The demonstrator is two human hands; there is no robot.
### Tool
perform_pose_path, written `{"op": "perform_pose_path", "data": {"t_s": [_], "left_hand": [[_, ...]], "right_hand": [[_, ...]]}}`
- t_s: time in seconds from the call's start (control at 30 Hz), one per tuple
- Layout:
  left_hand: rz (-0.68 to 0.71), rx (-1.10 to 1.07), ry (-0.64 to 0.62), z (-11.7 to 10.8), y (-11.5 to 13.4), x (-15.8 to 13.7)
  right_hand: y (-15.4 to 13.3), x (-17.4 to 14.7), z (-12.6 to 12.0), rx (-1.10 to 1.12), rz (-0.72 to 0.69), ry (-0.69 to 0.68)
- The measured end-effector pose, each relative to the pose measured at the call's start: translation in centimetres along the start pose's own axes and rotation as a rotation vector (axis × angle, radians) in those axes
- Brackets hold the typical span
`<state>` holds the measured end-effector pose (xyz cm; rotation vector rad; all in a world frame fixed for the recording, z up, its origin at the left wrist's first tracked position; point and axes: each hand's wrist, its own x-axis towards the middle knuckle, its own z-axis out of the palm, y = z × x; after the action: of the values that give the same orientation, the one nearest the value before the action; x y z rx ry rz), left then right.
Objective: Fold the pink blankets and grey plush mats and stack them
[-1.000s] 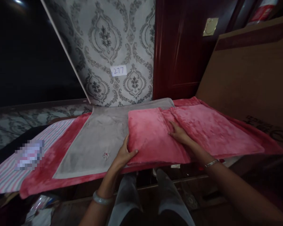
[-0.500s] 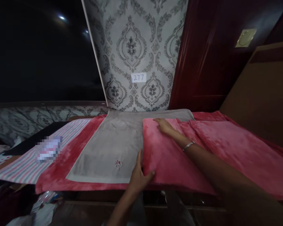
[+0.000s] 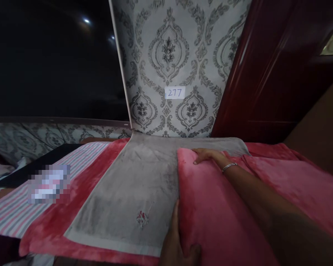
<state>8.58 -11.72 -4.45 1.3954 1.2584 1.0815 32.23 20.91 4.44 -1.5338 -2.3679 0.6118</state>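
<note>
A grey towel (image 3: 133, 184) with a small red embroidered flower lies spread over a red plush cloth (image 3: 50, 225). On the towel's right part rests a pink plush cloth (image 3: 211, 207), its left edge running straight front to back. My left hand (image 3: 179, 240) is at the near end of that edge, fingers stretched along it and thumb apart on the pink cloth; the frame's bottom cuts it off. At the far left corner, my right hand (image 3: 207, 155), below a silver bracelet, lies on the pink cloth with thumb and fingers spread.
More pink plush cloth (image 3: 288, 177) lies to the right. Striped fabric (image 3: 83, 159) with a blurred-out item (image 3: 50, 184) on it is at left. Behind stand a large dark screen (image 3: 52, 62), patterned wallpaper with a "277" label (image 3: 174, 92), and a dark red panel (image 3: 266, 74).
The view has moved closer and turned slightly left, so things sit larger and lower. Both hands stay at the pink cloth's left edge, and the right hand's thumb now shows on top.
</note>
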Motion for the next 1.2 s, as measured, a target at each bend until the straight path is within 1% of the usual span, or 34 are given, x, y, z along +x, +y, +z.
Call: {"op": "perform_pose_path", "data": {"t_s": [0.1,0.2,0.3,0.37,0.47,0.53,0.63,0.7,0.77,0.83,0.87,0.93,0.97,1.0,1.03,1.07,1.1,1.13,1.2], "left_hand": [[0.019,-0.018,0.010,0.1,-0.6,0.1],[0.051,-0.035,0.035,0.3,-0.7,0.1],[0.028,-0.039,0.070,0.5,-0.4,0.0],[0.003,-0.040,0.071,0.7,-0.2,-0.2],[0.018,-0.059,0.038,1.3,0.0,-0.3],[0.037,-0.084,0.009,1.9,0.6,-0.4],[0.069,-0.135,-0.034,2.7,2.9,-0.8],[0.098,-0.170,-0.057,2.9,5.5,-1.0],[0.124,-0.200,-0.067,2.3,8.3,-1.3],[0.152,-0.222,-0.034,0.8,11.0,-1.8],[0.171,-0.224,-0.009,-0.4,12.1,-2.0],[0.214,-0.209,0.084,-3.6,13.6,-2.6],[0.238,-0.193,0.144,-5.6,13.7,-2.8],[0.257,-0.181,0.240,-7.6,13.5,-3.1],[0.267,-0.166,0.346,-9.7,12.8,-3.3],[0.265,-0.142,0.433,-11.8,11.7,-3.4],[0.247,-0.113,0.501,-13.7,10.2,-3.5],[0.214,-0.083,0.542,-15.5,8.4,-3.6],[0.113,-0.020,0.565,-18.1,4.2,-3.8]], "right_hand": [[0.4,0.1,-1.1,-0.005,0.103,-0.111],[0.5,0.2,-1.4,-0.032,0.172,-0.112],[0.3,-0.3,-0.6,-0.051,0.190,-0.060],[0.0,-1.2,0.1,-0.053,0.185,-0.011],[-0.5,-3.2,0.5,-0.058,0.163,0.107],[-0.7,-4.8,0.0,-0.069,0.144,0.205],[-1.3,-6.9,-2.5,-0.042,0.125,0.401],[-2.0,-7.9,-5.2,-0.015,0.135,0.531],[-3.3,-8.3,-8.3,-0.014,0.134,0.607],[-5.6,-8.0,-11.1,-0.023,0.103,0.642],[-7.2,-7.5,-12.2,-0.023,0.082,0.651],[-11.1,-5.8,-13.2,-0.017,0.027,0.640],[-13.3,-4.8,-12.9,-0.006,-0.010,0.622],[-15.5,-3.7,-12.0,-0.007,-0.058,0.584],[-17.6,-2.5,-10.5,-0.041,-0.062,0.527],[-19.6,-1.4,-8.5,-0.086,-0.025,0.456],[-21.3,-0.5,-6.0,-0.095,-0.012,0.414],[-22.6,0.4,-3.1,-0.098,0.004,0.376],[-24.1,1.4,3.1,-0.109,0.019,0.282]]}}
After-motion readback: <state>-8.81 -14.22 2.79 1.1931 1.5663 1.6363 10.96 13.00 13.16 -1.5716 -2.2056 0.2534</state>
